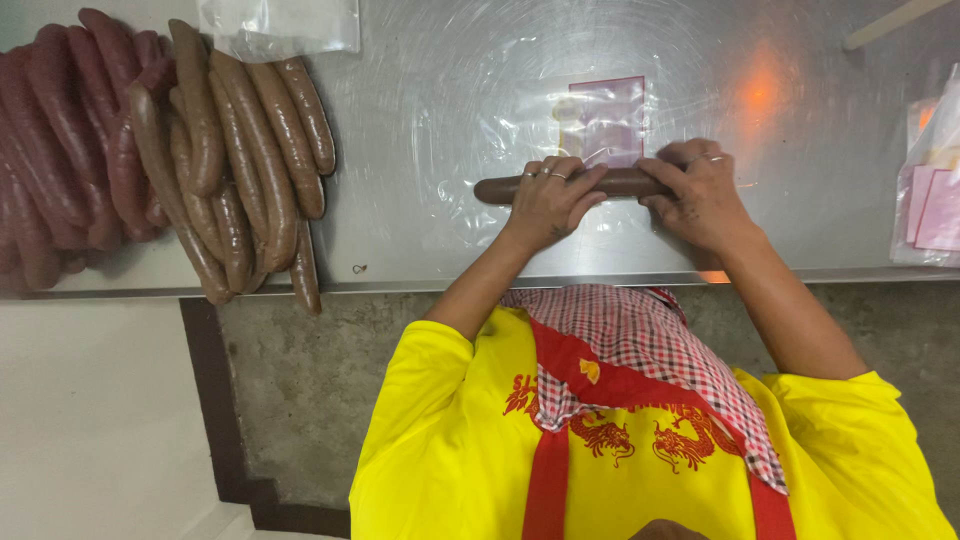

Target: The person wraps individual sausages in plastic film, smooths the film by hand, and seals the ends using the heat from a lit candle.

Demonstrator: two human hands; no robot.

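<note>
Brushed steel fills the upper half of the view: a desk with a concrete front below its edge and a pale floor to the left. At the left end lies a heap of long sausages, reddish ones farther out and brown ones nearer the middle, a few hanging over the rim.

Both hands are on a single brown sausage that lies crosswise near the front edge, just over a clear plastic bag with a pink card inside. The work in hand looks like handling this one sausage above the bag. I cannot tell whether it rests on the steel or is lifted a little.

The left hand has its fingers curled over the top, closed around the sausage, whose left end pokes out beyond them. The right hand wraps the other end, its fingers likewise closed on it and hiding that tip.

Moving it on would, I judge, call for an even grip at both ends, since so long and soft a piece could sag or bend in the middle.

More clear bags with pink cards lie at the right edge, well apart from the heap.
</note>
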